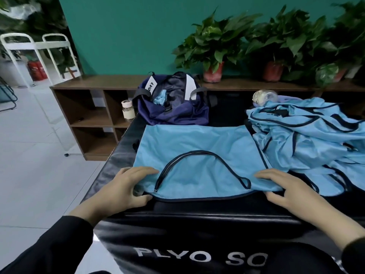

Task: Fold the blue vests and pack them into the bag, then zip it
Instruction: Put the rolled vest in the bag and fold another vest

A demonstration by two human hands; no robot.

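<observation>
A blue vest lies spread flat on a black padded box printed with white letters, its dark-trimmed neck opening facing the person. Both hands sit at the vest's near edge, one at each shoulder. The left hand grips the left shoulder corner: its fingers lie over the fabric and its thumb curls in beneath the hem, pinching the cloth. The right hand rests on the right shoulder with fingers lying fairly straight on top of the fabric and the thumb stretched along the near edge; it presses rather than clasps. The neck opening lies between the two hands.

Just to the right of the flat vest, touching its side, a loose pile of more blue vests is heaped with dark trim showing in tangled loops. Beyond the flat vest, at the far end of the box, stands a navy bag, its top gaping open with a bit of blue fabric showing inside. A small jar with a pale lid stands beside the bag on the left. Potted plants line a low wooden shelf against a green wall.
</observation>
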